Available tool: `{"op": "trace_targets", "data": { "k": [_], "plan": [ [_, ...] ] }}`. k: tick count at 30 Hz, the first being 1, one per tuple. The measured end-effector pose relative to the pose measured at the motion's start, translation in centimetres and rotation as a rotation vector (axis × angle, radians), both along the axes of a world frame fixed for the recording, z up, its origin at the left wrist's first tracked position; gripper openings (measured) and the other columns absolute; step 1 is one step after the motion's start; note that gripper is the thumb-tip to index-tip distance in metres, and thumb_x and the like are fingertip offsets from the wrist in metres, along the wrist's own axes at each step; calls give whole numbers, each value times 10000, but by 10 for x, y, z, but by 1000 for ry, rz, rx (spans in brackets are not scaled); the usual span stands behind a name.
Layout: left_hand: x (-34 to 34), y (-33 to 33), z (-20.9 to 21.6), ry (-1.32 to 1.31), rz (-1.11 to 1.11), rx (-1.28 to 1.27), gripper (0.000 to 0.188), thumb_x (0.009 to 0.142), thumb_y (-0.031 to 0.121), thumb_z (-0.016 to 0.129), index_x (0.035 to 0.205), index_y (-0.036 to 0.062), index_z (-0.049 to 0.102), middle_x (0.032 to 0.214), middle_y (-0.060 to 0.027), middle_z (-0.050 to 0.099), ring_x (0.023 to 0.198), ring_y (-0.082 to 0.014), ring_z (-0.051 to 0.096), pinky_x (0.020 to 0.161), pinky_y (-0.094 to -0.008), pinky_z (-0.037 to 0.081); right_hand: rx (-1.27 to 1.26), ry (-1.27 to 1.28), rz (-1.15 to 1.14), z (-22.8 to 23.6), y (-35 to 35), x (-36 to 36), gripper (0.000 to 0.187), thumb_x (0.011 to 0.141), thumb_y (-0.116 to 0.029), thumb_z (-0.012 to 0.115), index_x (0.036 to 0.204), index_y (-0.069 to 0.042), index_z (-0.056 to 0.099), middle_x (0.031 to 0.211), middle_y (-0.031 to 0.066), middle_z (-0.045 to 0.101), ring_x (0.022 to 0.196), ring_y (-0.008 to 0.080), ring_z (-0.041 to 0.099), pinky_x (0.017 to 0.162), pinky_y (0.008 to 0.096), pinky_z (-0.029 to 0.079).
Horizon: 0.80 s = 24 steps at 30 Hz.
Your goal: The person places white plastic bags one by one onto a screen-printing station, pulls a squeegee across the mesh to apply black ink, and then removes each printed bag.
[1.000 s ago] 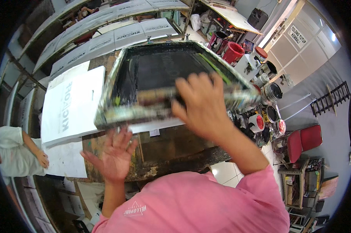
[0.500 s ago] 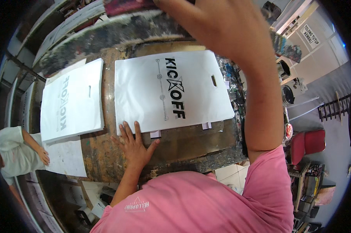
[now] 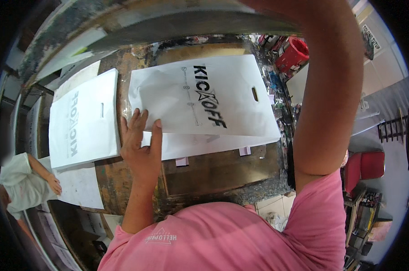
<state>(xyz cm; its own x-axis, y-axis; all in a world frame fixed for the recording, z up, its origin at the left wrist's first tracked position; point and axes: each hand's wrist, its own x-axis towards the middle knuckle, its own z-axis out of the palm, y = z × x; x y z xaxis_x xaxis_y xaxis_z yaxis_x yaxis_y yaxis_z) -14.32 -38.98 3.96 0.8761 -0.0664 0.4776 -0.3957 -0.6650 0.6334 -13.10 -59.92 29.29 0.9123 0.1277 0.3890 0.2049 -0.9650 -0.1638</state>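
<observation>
A white bag with black lettering and an oval handle slot lies on the worktable. My left hand holds its near-left corner between thumb and fingers, and that edge is raised. Beneath it a second white layer shows; I cannot tell whether it is another bag or the same bag's back. My right arm reaches up past the table's right side. Only the edge of my right hand shows at the top rim, its fingers out of sight, close to a paint-stained frame that stands raised over the far side.
To the left sits a stack of similar printed white bags on a white sheet. Another person's hand rests beside it. Small pale tabs mark the board's near side. A red container stands far right; a red chair is beyond.
My left hand has gone from lying spread at the bag's near edge to lifting its corner. My right arm has moved up and right, and the frame now hangs across the top.
</observation>
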Motion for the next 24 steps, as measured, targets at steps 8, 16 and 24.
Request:
{"op": "trace_targets", "data": {
  "k": [8,16,24],
  "plan": [
    [-27,116,-23,119,243,-341,386,947,59,631,1315,-59,614,1377,-169,615,1335,-261,532,1193,-441,292,86,-7,-96,1,20,-6,445,968,-408,475,762,-62,665,638,26,582,524,121,470,472,315,399],
    [-53,309,-48,-2,483,39,387,917,98,662,1294,8,657,1350,-180,635,1325,-246,549,1215,-456,235,-81,-436,11,-50,-16,10,519,962,-512,533,1239,-100,683,974,223,711,915,379,695,858,446,501],
    [-20,315,-14,39,511,117,765,895,431,735,1489,34,462,1438,-258,526,1383,-379,455,1137,-460,365,316,-27,-334,-2,78,-38,348,898,-377,564,924,-40,648,848,116,613,781,231,543,719,393,442]
  ]
}}
